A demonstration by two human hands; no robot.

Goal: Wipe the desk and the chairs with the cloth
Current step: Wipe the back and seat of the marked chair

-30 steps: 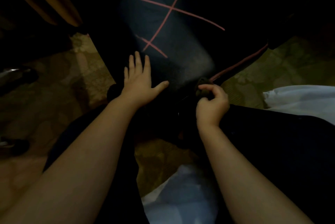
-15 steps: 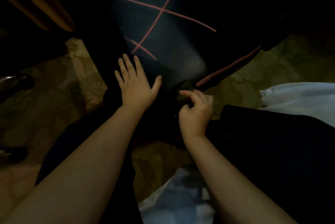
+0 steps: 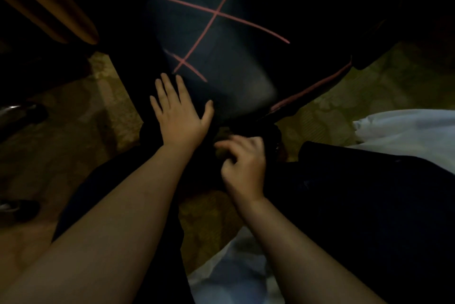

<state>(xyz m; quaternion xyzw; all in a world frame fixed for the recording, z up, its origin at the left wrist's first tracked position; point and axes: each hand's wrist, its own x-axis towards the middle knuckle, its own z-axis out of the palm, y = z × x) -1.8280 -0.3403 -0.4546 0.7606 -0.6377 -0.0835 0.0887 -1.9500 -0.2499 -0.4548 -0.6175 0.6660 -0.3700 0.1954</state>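
Braces black pink-stitched chair with flat-open left hand; at 4 o'clock, curls fingers of right hand (hold on cloth untellable), risking missed patches in gloom.

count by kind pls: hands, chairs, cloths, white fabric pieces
hands: 2, left hand flat on the seat, right hand gripping the cloth
chair: 1
cloth: 1, dark, blurred
white fabric pieces: 2, one right, one bottom
total: 6
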